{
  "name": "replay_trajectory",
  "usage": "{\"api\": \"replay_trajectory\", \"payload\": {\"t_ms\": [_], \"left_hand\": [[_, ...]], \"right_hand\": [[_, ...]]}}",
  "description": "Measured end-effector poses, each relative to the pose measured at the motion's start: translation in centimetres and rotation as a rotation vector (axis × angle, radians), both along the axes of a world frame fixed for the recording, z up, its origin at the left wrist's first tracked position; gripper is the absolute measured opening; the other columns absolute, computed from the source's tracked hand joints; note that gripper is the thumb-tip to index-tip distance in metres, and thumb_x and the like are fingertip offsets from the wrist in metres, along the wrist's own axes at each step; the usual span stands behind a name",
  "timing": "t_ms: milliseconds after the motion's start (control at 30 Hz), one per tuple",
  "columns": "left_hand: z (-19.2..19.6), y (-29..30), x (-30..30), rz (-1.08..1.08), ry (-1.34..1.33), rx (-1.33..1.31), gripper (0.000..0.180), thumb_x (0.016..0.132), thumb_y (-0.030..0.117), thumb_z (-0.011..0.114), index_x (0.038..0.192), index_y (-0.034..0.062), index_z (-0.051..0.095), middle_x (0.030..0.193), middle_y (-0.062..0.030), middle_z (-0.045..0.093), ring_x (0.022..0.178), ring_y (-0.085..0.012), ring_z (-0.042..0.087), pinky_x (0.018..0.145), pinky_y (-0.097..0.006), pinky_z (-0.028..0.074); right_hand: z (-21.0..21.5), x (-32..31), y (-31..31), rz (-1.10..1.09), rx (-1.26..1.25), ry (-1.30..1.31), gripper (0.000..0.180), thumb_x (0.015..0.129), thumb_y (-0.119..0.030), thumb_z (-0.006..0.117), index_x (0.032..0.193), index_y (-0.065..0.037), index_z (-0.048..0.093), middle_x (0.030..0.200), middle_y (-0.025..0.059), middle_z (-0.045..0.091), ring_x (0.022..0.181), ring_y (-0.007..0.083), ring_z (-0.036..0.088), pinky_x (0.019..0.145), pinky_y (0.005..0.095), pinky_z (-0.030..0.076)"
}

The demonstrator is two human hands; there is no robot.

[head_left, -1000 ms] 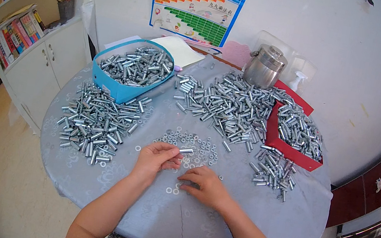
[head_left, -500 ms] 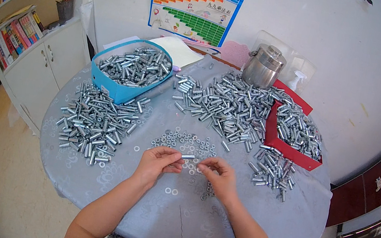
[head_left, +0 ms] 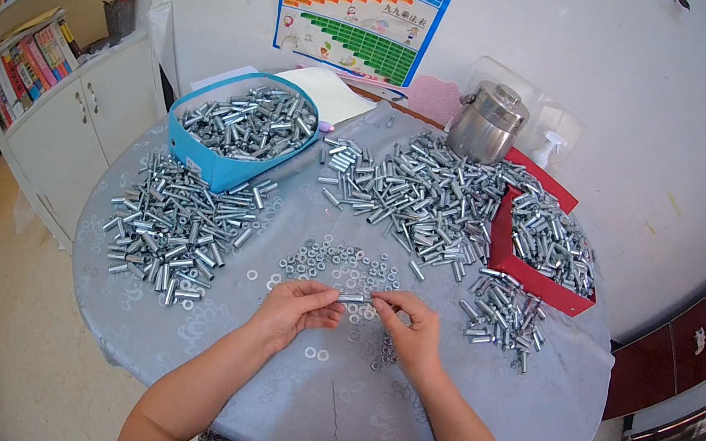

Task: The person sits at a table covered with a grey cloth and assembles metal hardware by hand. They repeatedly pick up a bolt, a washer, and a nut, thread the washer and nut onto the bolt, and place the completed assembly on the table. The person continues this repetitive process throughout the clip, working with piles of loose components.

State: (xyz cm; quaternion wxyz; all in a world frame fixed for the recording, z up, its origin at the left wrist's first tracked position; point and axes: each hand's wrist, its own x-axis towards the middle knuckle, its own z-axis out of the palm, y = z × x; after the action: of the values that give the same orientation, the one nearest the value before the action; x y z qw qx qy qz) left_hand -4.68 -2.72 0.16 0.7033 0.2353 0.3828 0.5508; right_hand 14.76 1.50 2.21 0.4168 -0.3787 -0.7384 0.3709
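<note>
head camera shows both my bare hands raised over the round bench draped in grey patterned cloth (head_left: 265, 411), meeting at one short, shiny silver metal tube (head_left: 352, 299). my left hand (head_left: 292, 307) has its fingers closed on the tube's left end, thumb against it, so the tube lies roughly level between my two hands. my right hand (head_left: 411, 328) has thumb and forefinger drawn in at the tube's right end; whether they pinch the tube itself or a tiny part against it, i cannot tell.

just beyond my hands spreads a scatter of small silver metal rings (head_left: 324, 256), with a small cluster of dark grey metal rings (head_left: 388, 353) beside my right hand and two flat white rings (head_left: 316, 354) nearer me. more tubes lie in a loose heap (head_left: 174, 228) on my left, below a light-blue rounded bin (head_left: 216, 172), and around an open red box (head_left: 540, 287) on my right.

as i judge it, the step in hand is fine work at the tube's right end; the next move calls for a steady left grip and careful lining-up by my right fingers.
</note>
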Motion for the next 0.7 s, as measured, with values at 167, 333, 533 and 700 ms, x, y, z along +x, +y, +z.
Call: {"api": "replay_trajectory", "payload": {"t_ms": [167,333,533,700], "left_hand": [[0.0,-0.1,0.3,0.014,0.030,-0.002,0.017,0.080,0.011,0.061,0.090,-0.0022,0.058,0.082,-0.0140,0.063,0.070,-0.0187,0.062,0.063,-0.028,0.054],[0.1,0.0,-0.2,0.092,-0.018,0.018,0.017,0.080,0.011,0.061,0.090,-0.0024,0.058,0.082,-0.0147,0.063,0.070,-0.0183,0.062,0.063,-0.028,0.053],[0.3,0.0,-0.1,0.086,0.025,-0.007,0.016,0.080,0.011,0.061,0.089,-0.0023,0.058,0.083,-0.0149,0.063,0.069,-0.0182,0.062,0.063,-0.028,0.053],[0.3,-0.1,-0.1,0.086,0.027,-0.007,0.016,0.079,0.011,0.062,0.089,-0.0020,0.058,0.083,-0.0146,0.063,0.069,-0.0187,0.062,0.063,-0.028,0.053]], "right_hand": [[0.4,-0.8,-0.7,-0.002,0.138,-0.078,0.022,0.071,-0.011,0.068,0.092,-0.004,0.063,0.081,0.0079,0.062,0.070,0.0168,0.057,0.065,0.0267,0.044],[0.3,0.4,0.1,0.152,-0.011,-0.334,0.020,0.070,-0.013,0.069,0.088,-0.006,0.065,0.080,0.0053,0.061,0.071,0.0169,0.056,0.065,0.0266,0.044],[-0.7,0.9,0.6,0.309,0.181,-0.532,0.018,0.068,-0.018,0.069,0.083,-0.009,0.066,0.080,0.0063,0.061,0.073,0.0236,0.056,0.066,0.0317,0.045],[0.1,0.7,0.3,0.251,-0.130,-0.408,0.011,0.073,-0.012,0.067,0.081,-0.005,0.064,0.079,0.0035,0.062,0.071,0.0138,0.057,0.065,0.0255,0.044]]}}
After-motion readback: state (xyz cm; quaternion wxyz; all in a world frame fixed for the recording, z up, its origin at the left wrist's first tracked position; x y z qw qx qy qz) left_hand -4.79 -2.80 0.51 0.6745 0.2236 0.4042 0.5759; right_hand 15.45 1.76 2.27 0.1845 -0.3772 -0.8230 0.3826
